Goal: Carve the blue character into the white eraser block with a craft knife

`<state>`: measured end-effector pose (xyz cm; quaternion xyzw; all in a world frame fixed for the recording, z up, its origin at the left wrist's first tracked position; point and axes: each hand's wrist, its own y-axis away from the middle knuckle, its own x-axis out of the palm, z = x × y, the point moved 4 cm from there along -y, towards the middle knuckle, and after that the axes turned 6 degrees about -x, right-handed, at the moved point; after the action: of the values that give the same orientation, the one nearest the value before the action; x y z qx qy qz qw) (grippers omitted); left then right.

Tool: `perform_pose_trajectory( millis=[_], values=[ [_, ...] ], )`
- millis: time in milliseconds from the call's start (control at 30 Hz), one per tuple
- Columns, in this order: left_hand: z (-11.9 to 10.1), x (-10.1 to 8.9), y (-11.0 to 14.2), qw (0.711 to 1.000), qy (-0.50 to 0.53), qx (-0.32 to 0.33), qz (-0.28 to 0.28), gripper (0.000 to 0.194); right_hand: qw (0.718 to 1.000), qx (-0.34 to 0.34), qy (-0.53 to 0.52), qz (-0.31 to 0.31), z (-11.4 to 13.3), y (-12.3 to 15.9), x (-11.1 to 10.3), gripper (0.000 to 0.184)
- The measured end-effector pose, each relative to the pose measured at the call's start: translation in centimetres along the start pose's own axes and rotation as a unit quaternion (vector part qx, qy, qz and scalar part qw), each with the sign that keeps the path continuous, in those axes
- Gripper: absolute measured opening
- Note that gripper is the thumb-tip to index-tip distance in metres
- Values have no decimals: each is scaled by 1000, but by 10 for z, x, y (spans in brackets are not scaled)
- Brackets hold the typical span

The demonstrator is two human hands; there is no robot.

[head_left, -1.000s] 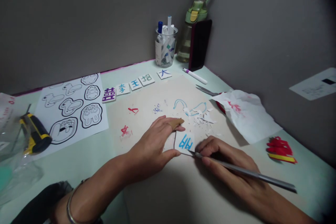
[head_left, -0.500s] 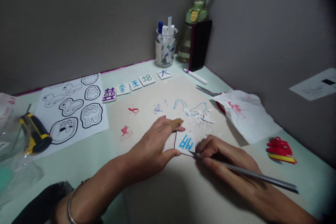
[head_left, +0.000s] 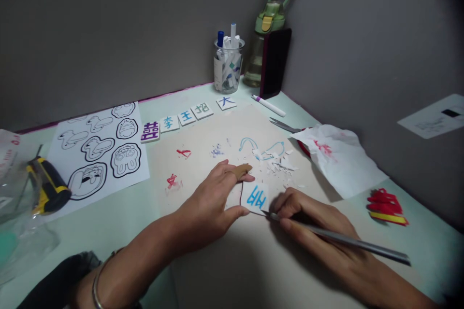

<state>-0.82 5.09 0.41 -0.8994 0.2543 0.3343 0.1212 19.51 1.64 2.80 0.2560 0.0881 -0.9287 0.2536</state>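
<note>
A white square block with a blue character on it lies on the pale board in front of me. My left hand, a tan plaster on one finger, grips the block's left side between thumb and fingers. In a pen-like hold, my right hand has a slim metal craft knife. The knife's tip touches the block by its near right corner; how deep it goes I cannot tell. White shavings are scattered just beyond the block.
Several lettered blocks line the board's far edge. Behind stand a jar of markers, a green bottle and a dark tablet. Scissors and crumpled paper lie right; printed drawings and a yellow-black tool left.
Both hands keep their hold and almost their exact position. The knife tip stays by the same corner of the block, and the whole view has shifted very slightly.
</note>
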Motion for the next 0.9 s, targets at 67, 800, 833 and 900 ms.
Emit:
perform_pose_trajectory(
  millis=[67, 800, 833, 900],
  values=[
    [0, 0, -1, 1000, -2, -4, 0, 53, 1000, 8, -3, -2, -3, 2, 1, 19],
    [0, -1, -1, 999, 33, 30, -21, 60, 998, -40, -52, 21, -10, 2, -2, 11],
    [1, -1, -1, 999, 32, 30, -21, 59, 997, -46, -56, 25, -9, 2, -3, 11],
    [1, -1, -1, 999, 33, 27, -21, 58, 996, -53, -67, 32, -9, 2, -4, 11]
  ],
)
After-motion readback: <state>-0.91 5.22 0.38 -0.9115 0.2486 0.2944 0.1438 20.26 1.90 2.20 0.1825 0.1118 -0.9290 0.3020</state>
